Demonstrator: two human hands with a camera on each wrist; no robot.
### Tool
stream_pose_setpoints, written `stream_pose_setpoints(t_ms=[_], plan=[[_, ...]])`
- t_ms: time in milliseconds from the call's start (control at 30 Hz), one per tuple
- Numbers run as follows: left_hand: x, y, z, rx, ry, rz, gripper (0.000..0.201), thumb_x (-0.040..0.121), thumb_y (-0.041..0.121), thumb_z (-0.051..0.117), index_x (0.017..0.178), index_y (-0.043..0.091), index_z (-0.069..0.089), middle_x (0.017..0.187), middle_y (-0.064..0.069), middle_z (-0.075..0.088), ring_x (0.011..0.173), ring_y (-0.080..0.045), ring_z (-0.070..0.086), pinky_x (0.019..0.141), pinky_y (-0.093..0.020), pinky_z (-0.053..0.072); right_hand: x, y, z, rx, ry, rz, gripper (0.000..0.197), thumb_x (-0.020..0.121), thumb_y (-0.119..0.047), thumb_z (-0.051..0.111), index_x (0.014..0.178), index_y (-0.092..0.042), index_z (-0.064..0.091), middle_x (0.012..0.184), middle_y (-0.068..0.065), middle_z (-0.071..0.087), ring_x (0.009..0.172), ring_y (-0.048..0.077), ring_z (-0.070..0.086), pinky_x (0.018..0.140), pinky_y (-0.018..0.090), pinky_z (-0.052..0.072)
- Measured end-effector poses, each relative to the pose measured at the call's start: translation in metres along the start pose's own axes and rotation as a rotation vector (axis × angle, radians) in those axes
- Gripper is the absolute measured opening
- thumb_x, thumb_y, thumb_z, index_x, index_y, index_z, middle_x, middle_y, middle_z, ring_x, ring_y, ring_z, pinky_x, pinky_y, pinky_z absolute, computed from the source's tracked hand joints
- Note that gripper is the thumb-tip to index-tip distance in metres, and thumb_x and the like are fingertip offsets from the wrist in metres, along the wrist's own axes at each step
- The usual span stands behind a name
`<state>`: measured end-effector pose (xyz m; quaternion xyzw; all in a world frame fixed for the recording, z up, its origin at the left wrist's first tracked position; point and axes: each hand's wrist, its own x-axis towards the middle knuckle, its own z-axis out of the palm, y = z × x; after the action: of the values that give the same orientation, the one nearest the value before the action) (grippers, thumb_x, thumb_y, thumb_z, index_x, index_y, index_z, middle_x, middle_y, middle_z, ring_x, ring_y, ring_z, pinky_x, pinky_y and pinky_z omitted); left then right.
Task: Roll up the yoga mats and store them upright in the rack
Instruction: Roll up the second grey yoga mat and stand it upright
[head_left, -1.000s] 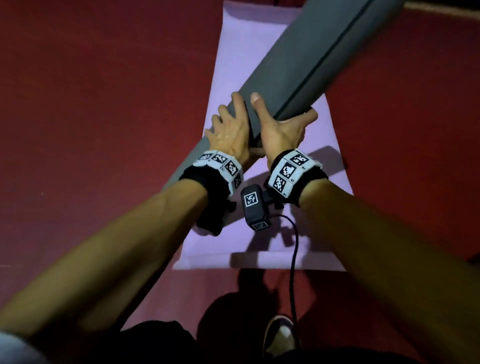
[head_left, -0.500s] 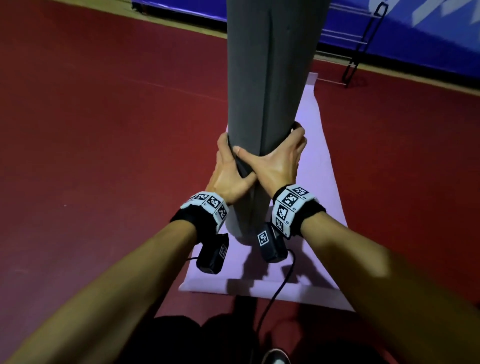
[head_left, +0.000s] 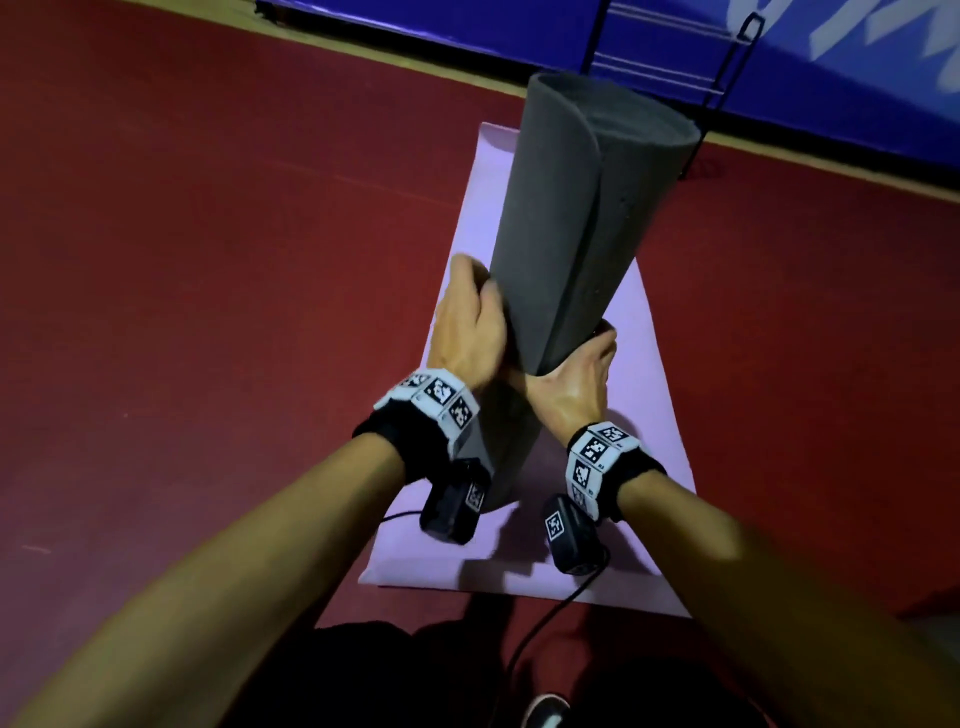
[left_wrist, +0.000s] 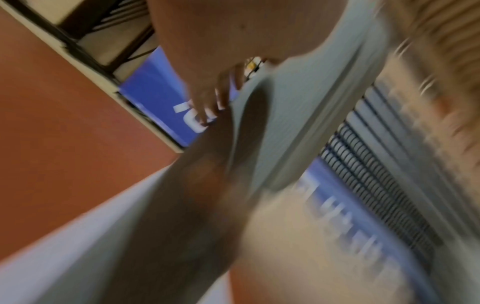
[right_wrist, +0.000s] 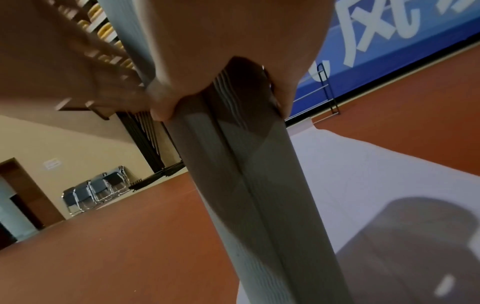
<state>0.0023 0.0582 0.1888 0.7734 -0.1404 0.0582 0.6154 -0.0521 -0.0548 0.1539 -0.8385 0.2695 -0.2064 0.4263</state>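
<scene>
The rolled grey mat (head_left: 576, 234), lately slanted, is now being held near upright by left hand (head_left: 467, 332) and right hand (head_left: 574, 384), both grips closed round it; carrying to the rack (head_left: 727, 67) is judged next.

grey rolled mat (head_left: 571, 223) | upright, tilted | over flat lilac mat (head_left: 639, 395) | wire rack (head_left: 727, 67) beyond

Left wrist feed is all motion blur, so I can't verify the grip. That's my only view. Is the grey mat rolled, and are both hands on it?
Observer: Head view: the grey mat is fully rolled and stands tilted. The left hand and right hand both grip it.
Operator: Its lower end?
Observer: Over the purple mat, which lies flat and unrolled.
Operator: Storage in sight?
Observer: A black wire rack stands beyond both mats.
</scene>
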Motion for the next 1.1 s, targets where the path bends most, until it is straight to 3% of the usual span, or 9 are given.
stream_pose_setpoints(t_ms=[200,267,367,500,633,700,800,867,1100], plan=[[0.05,0.111,-0.008,-0.28,0.058,-0.061,0.033,0.103,0.049,0.036,0.111,0.019,0.049,0.099,0.003,0.063,0.09,-0.013,0.059,0.078,-0.034,0.043,-0.011,-0.011,-0.018,0.035,-0.1,0.074,0.096,0.067,-0.022,0.086,0.142,-0.006,0.028,0.138,0.015,0.04,0.127,0.037,0.048,0.098,0.037,0.041],[0.06,0.132,-0.011,-0.23,0.047,-0.002,0.038,0.099,0.058,0.039,0.113,0.025,0.053,0.108,0.005,0.065,0.1,-0.013,0.061,0.086,-0.033,0.046,-0.017,-0.023,-0.027,0.156,-0.145,0.109,0.104,0.058,-0.04,0.08,0.143,-0.008,0.029,0.139,0.015,0.042,0.127,0.037,0.048,0.099,0.036,0.04],[0.065,0.144,-0.011,-0.147,0.065,0.009,0.016,0.095,0.032,0.051,0.105,0.027,0.062,0.108,0.006,0.066,0.099,-0.011,0.063,0.074,-0.02,0.046,-0.026,-0.042,-0.038,0.339,-0.159,0.116,0.127,0.039,-0.07,0.052,0.152,-0.019,0.02,0.141,0.01,0.046,0.127,0.03,0.05,0.107,0.047,0.044],[0.058,0.142,-0.015,-0.242,0.16,-0.072,0.031,0.085,0.003,0.041,0.099,0.018,0.064,0.095,0.005,0.066,0.086,-0.007,0.062,0.062,-0.018,0.043,-0.029,-0.062,-0.058,0.317,-0.111,-0.011,0.071,0.091,-0.066,0.052,0.149,-0.035,0.026,0.14,-0.002,0.055,0.126,0.016,0.056,0.106,0.036,0.045],[0.049,0.147,-0.014,-0.279,0.167,-0.067,0.038,0.084,-0.001,0.041,0.11,0.018,0.061,0.092,0.009,0.063,0.073,0.003,0.057,0.051,-0.005,0.041,-0.011,-0.11,-0.084,0.439,0.01,0.015,0.059,0.103,-0.059,0.033,0.147,-0.02,0.034,0.112,-0.022,0.044,0.105,0.001,0.048,0.083,0.004,0.034],[0.051,0.147,-0.015,-0.274,0.148,-0.056,0.042,0.086,-0.002,0.041,0.118,0.019,0.059,0.096,0.009,0.062,0.072,0.005,0.056,0.049,-0.002,0.039,0.009,-0.141,-0.096,0.481,0.105,0.037,0.05,0.104,-0.058,0.033,0.13,-0.017,0.046,0.09,-0.021,0.041,0.083,0.002,0.045,0.072,0.016,0.037],[0.058,0.144,-0.018,-0.327,0.109,-0.112,0.037,0.092,0.008,0.046,0.124,0.018,0.06,0.113,0.002,0.064,0.092,-0.006,0.061,0.072,-0.007,0.049,0.036,-0.168,-0.103,0.372,0.206,-0.004,0.035,0.105,-0.049,0.039,0.107,-0.017,0.05,0.091,-0.01,0.053,0.084,0.006,0.052,0.072,0.029,0.038],[0.06,0.143,-0.019,-0.39,0.101,-0.165,0.031,0.096,0.022,0.046,0.121,0.02,0.064,0.115,0.001,0.066,0.105,-0.015,0.063,0.095,-0.032,0.052,0.047,-0.171,-0.102,0.247,0.193,-0.048,0.031,0.107,-0.038,0.037,0.116,-0.014,0.055,0.106,-0.003,0.061,0.102,0.015,0.057,0.081,0.028,0.038],[0.066,0.133,-0.013,-0.38,0.128,-0.115,0.033,0.096,0.013,0.036,0.114,0.021,0.063,0.118,0.0,0.064,0.108,-0.015,0.061,0.1,-0.039,0.049,0.046,-0.162,-0.092,0.131,0.132,-0.063,0.047,0.098,-0.009,0.036,0.144,-0.009,0.047,0.143,0.008,0.052,0.127,0.021,0.05,0.1,0.021,0.038]])
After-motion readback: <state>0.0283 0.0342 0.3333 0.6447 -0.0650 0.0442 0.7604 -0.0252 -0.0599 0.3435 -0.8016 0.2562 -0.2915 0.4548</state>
